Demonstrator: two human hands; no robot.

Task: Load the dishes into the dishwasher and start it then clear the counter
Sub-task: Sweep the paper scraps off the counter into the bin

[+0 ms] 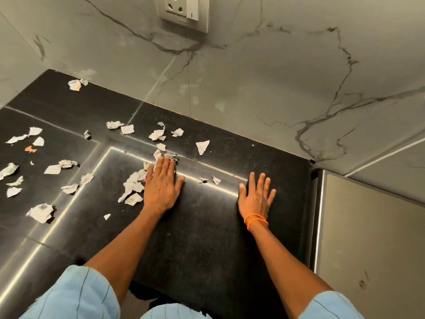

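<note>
The black stone desk (207, 238) carries both hands, and it serves here as the landmark. The left hand (162, 187) lies flat, palm down, near the middle of the desk, its fingers (165, 164) straight and close together, holding nothing; the fingertips touch a crumpled paper scrap (171, 156) and the outer edge of the hand lies against a cluster of torn paper pieces (133, 188). The right hand (256, 199) also lies flat on the desk, toward its right end, fingers straight and spread wide, holding nothing, with orange thread bands (255, 221) around the wrist. Between the two hands two small paper bits (210, 180) rest on the desk surface.

More torn paper scraps (41, 212) are scattered over the left part of the desk, some crumpled, some flat, including one pair at the far left corner (77, 84) close to the wall. A triangular piece (202, 146) lies toward the back of the desk, beyond the left hand. Behind the desk rises a grey veined marble wall (253, 84) with a socket plate (182, 12) high up. Against the right end of the desk stands a grey metal surface (368, 249). Light blue sleeves (76, 295) show at the near edge of the desk
</note>
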